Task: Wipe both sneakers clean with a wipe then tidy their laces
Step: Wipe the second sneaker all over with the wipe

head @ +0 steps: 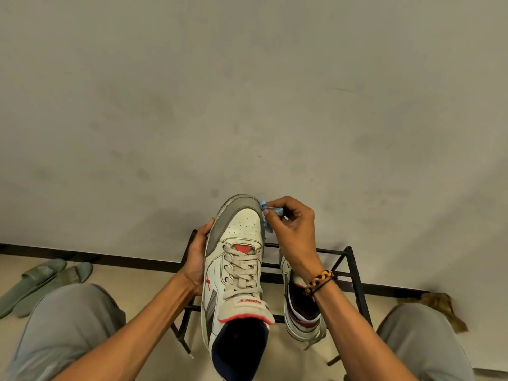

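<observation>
1. Leftmost, my left hand (195,257) grips the raised sneaker (233,273) by its side, fingers curled.
2. Right hand (292,229) pinches the blue wipe (268,213) against its toe.
3. Second sneaker (301,306) sits on the rack (354,273).

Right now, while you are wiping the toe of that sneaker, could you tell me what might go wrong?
The left hand grips the held sneaker by one side only, so pressure from the blue wipe, pinched small in the right hand, could twist it loose. The second sneaker lies on the thin bars of the black rack under the right forearm, and a nudge might tip it off. Its loose lace hangs past the bars and could snag.
</observation>
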